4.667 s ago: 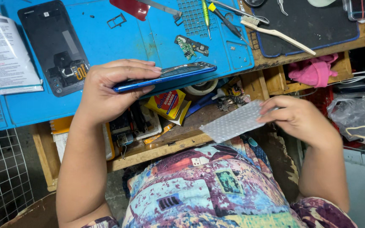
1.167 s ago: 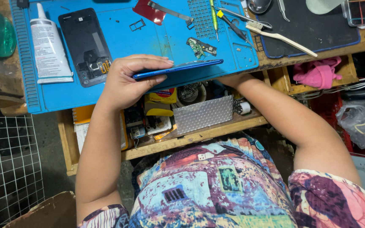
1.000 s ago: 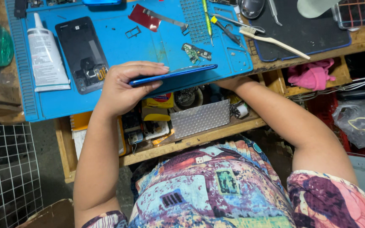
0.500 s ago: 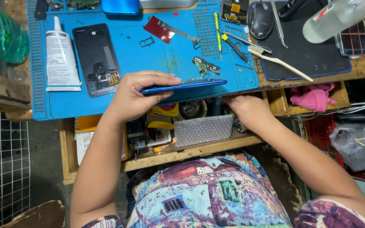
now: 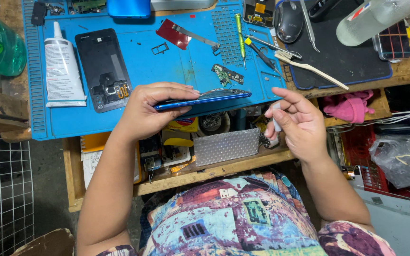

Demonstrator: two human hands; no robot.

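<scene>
My left hand point(image 5: 150, 109) grips a blue phone point(image 5: 205, 98) by its edge and holds it flat just above the front edge of the blue work mat point(image 5: 134, 61). My right hand point(image 5: 300, 124) is raised to the right of the phone, its fingers pinched on a small pale grey piece point(image 5: 276, 121) that I cannot make out further. A silver bubble-wrap pouch point(image 5: 226, 146) lies on the shelf below, between both hands.
On the mat lie an opened black phone point(image 5: 103, 68), a white glue tube point(image 5: 62, 71), a red card point(image 5: 172, 34), a small circuit board point(image 5: 226, 75) and a green screwdriver point(image 5: 239, 31). A brush point(image 5: 309, 68) and a mouse point(image 5: 289, 21) rest on the black mat. A pink cloth point(image 5: 349, 106) sits right.
My right hand has let go of the bubble-wrap pouch, reached into the shelf under the desk and come up holding a small pale piece. The left hand keeps the blue phone.
</scene>
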